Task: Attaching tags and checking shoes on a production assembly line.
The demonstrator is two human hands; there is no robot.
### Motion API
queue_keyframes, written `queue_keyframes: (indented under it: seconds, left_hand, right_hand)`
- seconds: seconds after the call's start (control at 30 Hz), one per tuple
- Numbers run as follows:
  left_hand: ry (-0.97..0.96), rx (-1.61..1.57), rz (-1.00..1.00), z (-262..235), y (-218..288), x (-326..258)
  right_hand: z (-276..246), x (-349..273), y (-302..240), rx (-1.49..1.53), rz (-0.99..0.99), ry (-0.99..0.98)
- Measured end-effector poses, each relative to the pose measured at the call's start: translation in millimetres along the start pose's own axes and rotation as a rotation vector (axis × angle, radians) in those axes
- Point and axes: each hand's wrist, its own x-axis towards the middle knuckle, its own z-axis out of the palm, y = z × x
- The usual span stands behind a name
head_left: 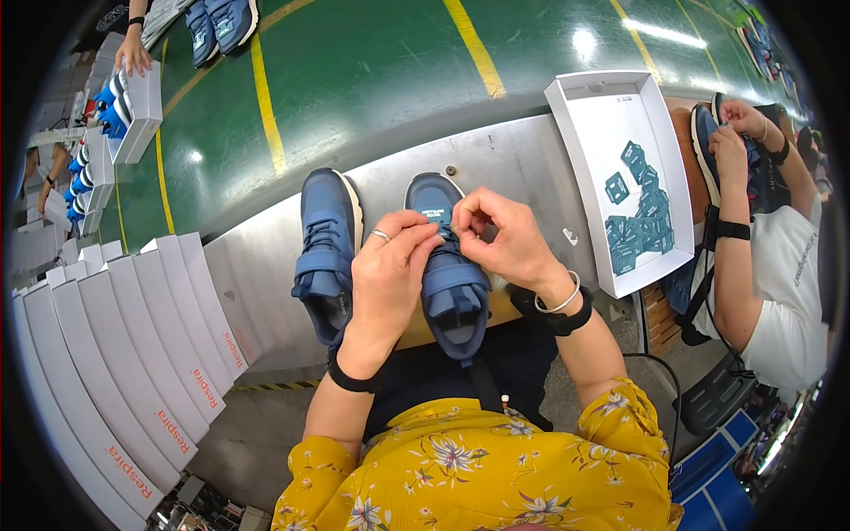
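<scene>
Stack of white shoeboxes (pixel 133 354) off to the left, glossy green floor (pixel 372 80) with yellow stripes (pixel 475 51), coworker (pixel 735 270) in a white tee (pixel 786 305) on the right. Blue thing (pixel 719 465) bottom right is maybe a crate, hard to tell.

The white boxes (pixel 150 345) stacked at the left carry the plainest lettering: one orange-red word, the same on each of four boxes, set at the near end. A teal tag (pixel 433 213) at the laces of the right-hand blue shoe (pixel 449 280) bears short lines of white capitals. The loose teal tags (pixel 653 217) in the white tray (pixel 591 133) show pale print too small to read. Dark letters run across the white shirt (pixel 784 296) of the person at the right, too slanted to read surely.
</scene>
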Motion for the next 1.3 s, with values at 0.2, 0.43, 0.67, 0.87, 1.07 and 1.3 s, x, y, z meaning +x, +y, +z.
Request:
queue_keyframes:
  seconds: [0.2, 0.43, 0.67, 0.87, 1.07, 1.3]
  left_hand:
    - [0.090, -0.068, -0.034, 3.7, 0.8, -0.6]
    - [0.099, -0.161, -0.203, 1.5, -4.4, -11.4]
    - [0.082, -0.247, -0.141, 1.7, -8.2, -10.3]
    - [0.218, -0.473, -0.401, 11.9, -2.0, -10.9]
    - [-0.053, -0.279, -0.402, 3.8, -8.0, -1.6]
    - [-0.255, -0.485, -0.698, 0.1, -9.7, 17.4]
  right_hand:
    - [-1.7, 2.6, -15.4, -0.099, -0.081, 0.001]
    - [6.1, 5.0, -28.4, -0.221, -0.119, -0.023]
    - [3.3, 11.0, -30.9, -0.443, -0.262, -0.015]
    - [5.2, 9.8, -32.0, -0.564, -0.319, 0.010]
    - [3.3, 2.7, -30.3, -0.585, -0.308, 0.058]
    - [5.2, 2.4, -21.6, -0.548, -0.311, 0.121]
